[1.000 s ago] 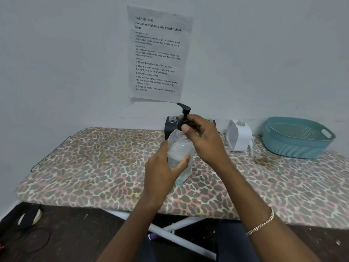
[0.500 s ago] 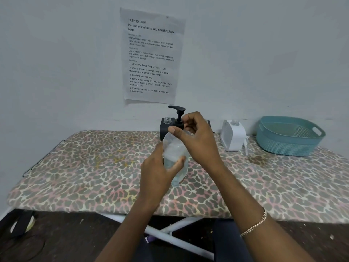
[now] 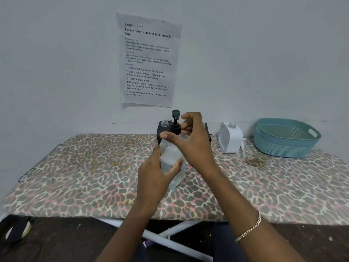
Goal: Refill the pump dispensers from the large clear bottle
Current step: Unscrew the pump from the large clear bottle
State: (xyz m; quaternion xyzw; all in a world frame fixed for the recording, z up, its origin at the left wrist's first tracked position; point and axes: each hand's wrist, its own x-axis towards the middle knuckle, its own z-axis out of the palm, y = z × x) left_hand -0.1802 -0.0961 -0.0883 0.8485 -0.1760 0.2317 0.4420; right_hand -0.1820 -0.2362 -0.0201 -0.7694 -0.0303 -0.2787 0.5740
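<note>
A clear bottle (image 3: 170, 154), partly filled with clear liquid, stands upright on the leopard-print board (image 3: 85, 167). My left hand (image 3: 153, 178) wraps around its lower body. A black pump head (image 3: 176, 118) sits in the bottle's neck. My right hand (image 3: 190, 140) is over the bottle's shoulder, with its fingertips on the pump's black collar and the thumb stretched out to the left. Behind the bottle stand a black dispenser (image 3: 164, 127) and a white dispenser (image 3: 230, 138), both with bare open necks.
A teal plastic basket (image 3: 287, 138) sits at the back right against the wall. A printed sheet (image 3: 148, 59) hangs on the wall above the bottles. The board's white legs (image 3: 170, 241) and dark floor show below its near edge.
The pump's nozzle has turned from pointing left to end-on, with my right hand's fingers shifting around the collar. My left hand has kept its hold on the bottle.
</note>
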